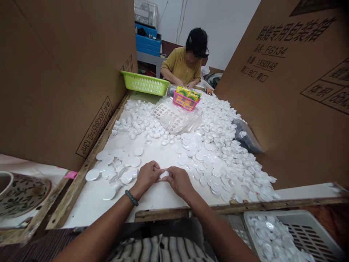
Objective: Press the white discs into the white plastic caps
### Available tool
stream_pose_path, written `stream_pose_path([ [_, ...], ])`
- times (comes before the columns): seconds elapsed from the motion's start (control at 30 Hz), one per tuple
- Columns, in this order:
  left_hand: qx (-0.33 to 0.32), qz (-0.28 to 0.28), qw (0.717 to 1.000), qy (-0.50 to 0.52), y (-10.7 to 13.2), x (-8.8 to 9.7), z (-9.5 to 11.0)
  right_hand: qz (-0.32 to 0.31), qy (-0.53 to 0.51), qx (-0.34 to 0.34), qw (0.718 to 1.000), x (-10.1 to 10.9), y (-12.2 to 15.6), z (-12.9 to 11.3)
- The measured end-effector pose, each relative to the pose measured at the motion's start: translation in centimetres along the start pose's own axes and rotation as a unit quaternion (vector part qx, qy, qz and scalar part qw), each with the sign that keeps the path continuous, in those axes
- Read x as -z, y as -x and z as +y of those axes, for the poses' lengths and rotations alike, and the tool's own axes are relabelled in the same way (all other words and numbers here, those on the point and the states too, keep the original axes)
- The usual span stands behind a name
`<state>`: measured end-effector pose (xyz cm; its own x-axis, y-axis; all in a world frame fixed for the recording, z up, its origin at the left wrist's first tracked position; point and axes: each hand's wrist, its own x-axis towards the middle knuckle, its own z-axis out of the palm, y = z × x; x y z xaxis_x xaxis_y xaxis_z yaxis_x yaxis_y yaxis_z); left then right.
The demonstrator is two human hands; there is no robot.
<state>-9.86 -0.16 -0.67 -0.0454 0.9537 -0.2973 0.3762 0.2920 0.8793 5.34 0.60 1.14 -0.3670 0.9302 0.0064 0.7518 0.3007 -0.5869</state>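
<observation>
My left hand and my right hand meet at the near edge of the white table. Both pinch a small white plastic piece between their fingertips. A green bead bracelet sits on my left wrist. Flat white round discs lie just left of my left hand. A big heap of white round plastic parts spreads to the right of my right hand.
Tall cardboard sheets wall the table on both sides. A clear bag of parts, a pink basket and a green basket stand far back, where another person in a yellow shirt works. A white crate of parts sits near right.
</observation>
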Motion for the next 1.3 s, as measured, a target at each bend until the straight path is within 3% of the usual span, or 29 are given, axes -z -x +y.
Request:
stream_pose_path([
  [0.17, -0.031, 0.039, 0.985, -0.163, 1.7, 0.8, 1.4, -0.005, -0.058, 0.048, 0.997, 0.9, 0.5, 1.5],
  [0.27, -0.069, 0.106, 0.944, -0.304, 3.4, 1.3, 1.9, 0.076, -0.046, 0.024, 0.996, 2.3, 1.3, 3.5],
  [0.33, -0.097, 0.154, 0.909, -0.376, 4.1, 1.3, 2.2, 0.096, -0.004, 0.012, 0.995, 3.0, 1.7, 4.3],
  [0.43, -0.144, 0.181, 0.874, -0.428, 4.3, 0.8, 2.1, 0.07, 0.067, 0.048, 0.994, 3.1, 1.9, 4.3],
  [0.6, -0.171, 0.163, 0.86, -0.453, 3.8, 0.7, 0.9, 0.022, 0.178, 0.125, 0.976, 1.3, 0.5, 2.8],
  [0.8, -0.142, 0.249, 0.843, -0.455, 4.0, 1.8, 0.3, 0.018, 0.227, 0.146, 0.963, 0.8, -3.3, 1.3],
  [0.9, -0.16, 0.267, 0.845, -0.435, 4.1, 0.8, 0.4, 0.048, 0.211, 0.152, 0.964, 1.3, -6.1, -0.3],
  [1.0, -0.207, 0.246, 0.856, -0.405, 3.8, -0.8, 0.1, 0.062, 0.179, 0.173, 0.966, 1.1, -9.7, -2.2],
  [1.13, -0.228, 0.229, 0.866, -0.382, 3.4, -1.9, -0.8, 0.037, 0.162, 0.22, 0.961, -1.1, -14.5, -5.0],
  [1.3, -0.215, 0.216, 0.88, -0.364, 3.0, -1.7, -1.3, -0.015, 0.212, 0.315, 0.925, -4.8, -18.1, -8.0],
])
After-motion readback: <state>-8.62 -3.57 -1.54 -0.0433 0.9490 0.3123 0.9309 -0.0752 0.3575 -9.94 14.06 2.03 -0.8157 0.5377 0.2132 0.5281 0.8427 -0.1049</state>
